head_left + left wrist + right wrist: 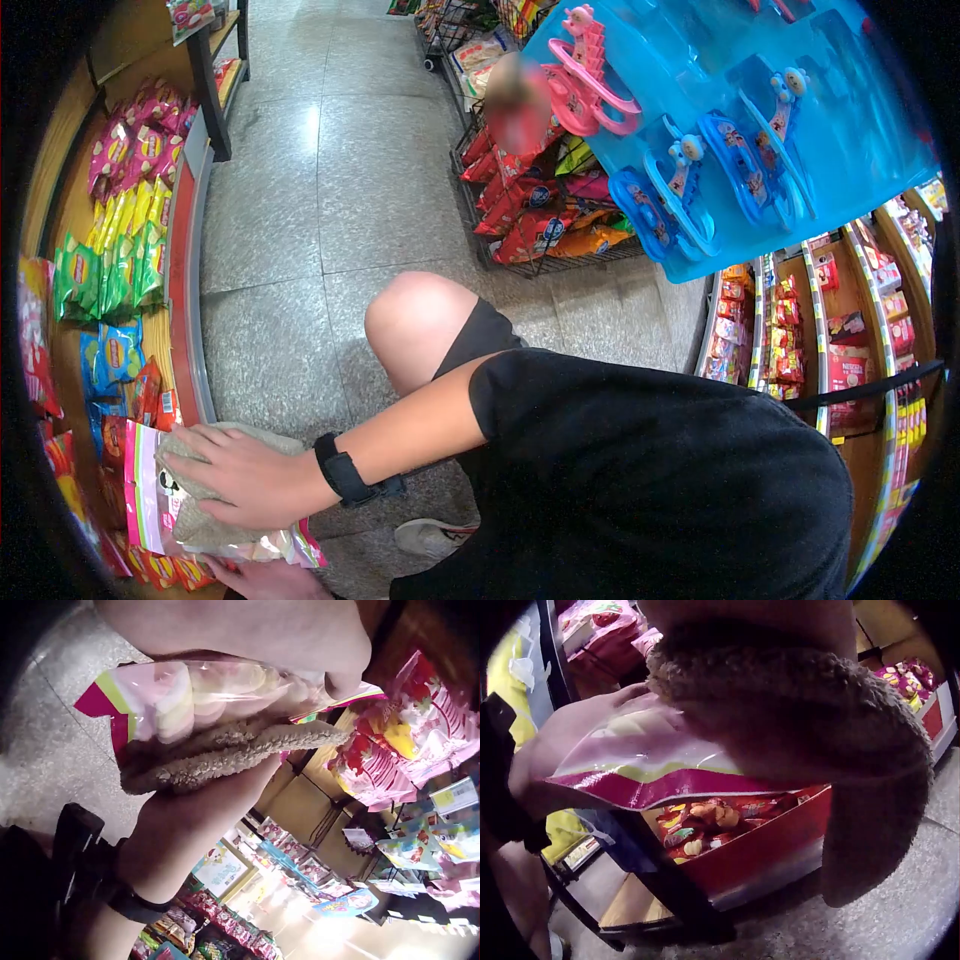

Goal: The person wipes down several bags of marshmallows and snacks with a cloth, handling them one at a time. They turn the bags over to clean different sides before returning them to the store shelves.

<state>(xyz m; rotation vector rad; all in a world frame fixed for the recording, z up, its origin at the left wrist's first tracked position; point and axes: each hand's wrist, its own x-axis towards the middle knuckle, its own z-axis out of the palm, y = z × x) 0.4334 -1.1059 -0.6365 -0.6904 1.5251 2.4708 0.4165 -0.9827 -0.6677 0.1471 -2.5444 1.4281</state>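
Observation:
My left hand (275, 580) grips a clear-fronted bag of marshmallows (225, 690) with a pink and yellow-green edge, from below in the head view. Across the bag lies a fuzzy grey-brown cloth (270, 440). My right hand (245, 475) rests on top with fingers spread and pressing the cloth against the bag. The left wrist view shows the cloth (225, 761) edge-on, between the bag and the right hand. In the right wrist view the cloth (885, 780) hangs down past the bag's magenta edge, and the left hand (577, 731) holds the far side.
A low shelf with snack packets (115, 280) runs along the left. Wire baskets of red bags (530, 215) stand across the tiled floor (270, 190). A blue board (690, 120) carrying toy slides juts in at the upper right. Packed shelves (830, 330) line the right.

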